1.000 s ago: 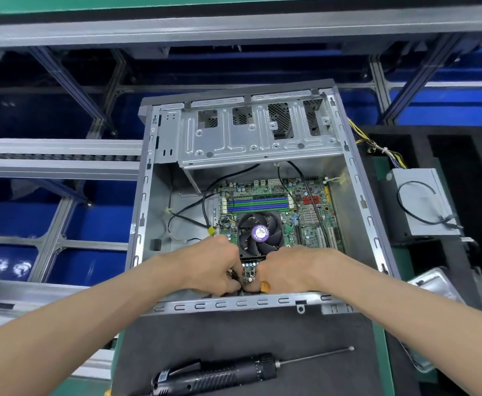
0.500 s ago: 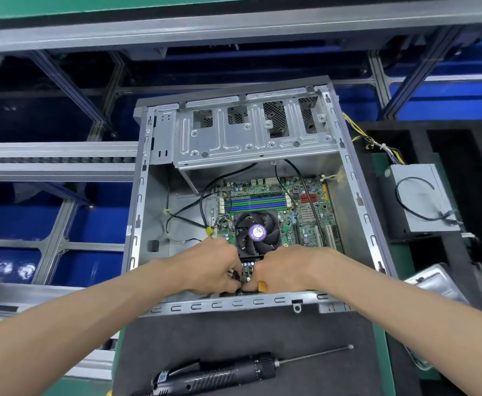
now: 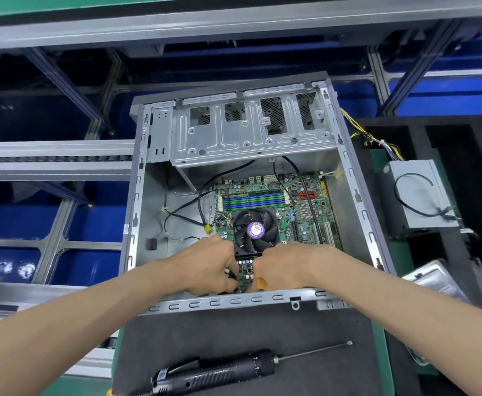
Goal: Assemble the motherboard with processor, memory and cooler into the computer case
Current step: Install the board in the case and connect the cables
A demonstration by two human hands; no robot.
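Note:
The open grey computer case (image 3: 137, 212) lies on its side in front of me. Inside sits the green motherboard (image 3: 311, 212) with a black cooler fan (image 3: 252, 231) and blue and green memory slots (image 3: 254, 199). Both hands work at the board's near edge, just below the fan. My left hand (image 3: 208, 264) has curled fingers pinching a black cable end (image 3: 230, 274). My right hand (image 3: 285, 267) is curled too, with a small orange connector (image 3: 259, 282) pinched at its fingertips. The fingertips and the board edge under them are mostly hidden.
A black electric screwdriver (image 3: 220, 375) lies on the dark mat (image 3: 319, 332) in front of the case. A grey power supply (image 3: 417, 192) with loose wires stands to the right, with a shiny metal panel (image 3: 434, 278) near it. Conveyor rails (image 3: 51, 155) run along the left.
Both hands stay at the same spot on the board's near edge, with only slight finger motion. The view has drifted a little.

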